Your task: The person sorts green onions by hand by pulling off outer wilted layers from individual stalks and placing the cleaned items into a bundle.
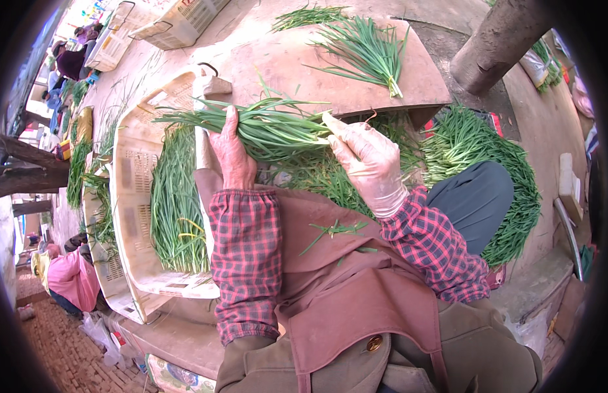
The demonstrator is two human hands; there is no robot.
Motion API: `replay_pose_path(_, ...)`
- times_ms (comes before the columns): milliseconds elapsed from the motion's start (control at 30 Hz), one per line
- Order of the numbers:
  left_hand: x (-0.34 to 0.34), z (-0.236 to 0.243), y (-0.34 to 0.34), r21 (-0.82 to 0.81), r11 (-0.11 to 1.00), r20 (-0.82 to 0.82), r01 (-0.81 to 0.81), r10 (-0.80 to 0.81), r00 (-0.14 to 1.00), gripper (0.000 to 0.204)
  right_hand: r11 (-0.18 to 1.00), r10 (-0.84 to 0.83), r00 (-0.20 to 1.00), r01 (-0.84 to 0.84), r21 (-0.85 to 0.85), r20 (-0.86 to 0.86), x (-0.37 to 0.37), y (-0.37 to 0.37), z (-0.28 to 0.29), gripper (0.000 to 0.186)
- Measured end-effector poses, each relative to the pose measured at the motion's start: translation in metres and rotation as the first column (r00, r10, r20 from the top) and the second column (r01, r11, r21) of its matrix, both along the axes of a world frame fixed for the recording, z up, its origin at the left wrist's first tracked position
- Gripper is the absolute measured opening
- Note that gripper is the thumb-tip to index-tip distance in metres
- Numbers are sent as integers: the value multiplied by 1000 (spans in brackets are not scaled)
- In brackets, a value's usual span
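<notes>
A bunch of green garlic chives (271, 131) lies crosswise in front of me, leaf tips to the left and pale stem ends to the right. Bare, my left hand (232, 152) grips the leaves with its thumb on top. My right hand (367, 157), in a thin whitish glove, pinches at the stem ends; whether it holds a few stalks or only the bunch's end is hard to make out. Loose chives (323, 180) lie below the bunch, and bits of leaf (337, 229) rest on my brown apron (317, 209).
A cream plastic crate (137, 170) with chives (176, 203) inside stands at my left. Ahead is a low board (271, 65) bearing a chive bunch (366, 52). A big chive pile (507, 183) lies by my right knee. A post (497, 49) rises at far right; a person in pink (75, 281) crouches at left.
</notes>
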State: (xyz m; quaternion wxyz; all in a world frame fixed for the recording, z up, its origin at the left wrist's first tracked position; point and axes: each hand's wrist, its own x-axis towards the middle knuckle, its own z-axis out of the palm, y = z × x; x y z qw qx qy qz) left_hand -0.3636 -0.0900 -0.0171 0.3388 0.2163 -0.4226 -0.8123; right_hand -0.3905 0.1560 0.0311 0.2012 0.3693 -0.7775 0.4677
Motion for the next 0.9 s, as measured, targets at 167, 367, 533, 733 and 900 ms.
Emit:
replay_pose_path(167,2,4,5,-50,999,20,1,0,1000,17,989,-46,998,51,136,-44,-2,1,-11,26)
replay_pose_path(367,1,5,8,-139,990,58,-26,34,998,22,978,-95,992,107,180,-78,-4,8,2,20)
replay_pose_path(533,-1,5,11,-150,988,63,-35,45,997,23,936,-46,999,50,349,-20,-3,-6,-13,17)
replay_pose_path(733,-2,-2,7,-149,989,77,-10,22,997,26,908,-61,998,56,416,-2,-4,-12,-20,23)
replay_pose_path(900,0,3,13,-149,989,67,3,7,998,30,872,-116,993,92,481,22,-3,-20,-29,24)
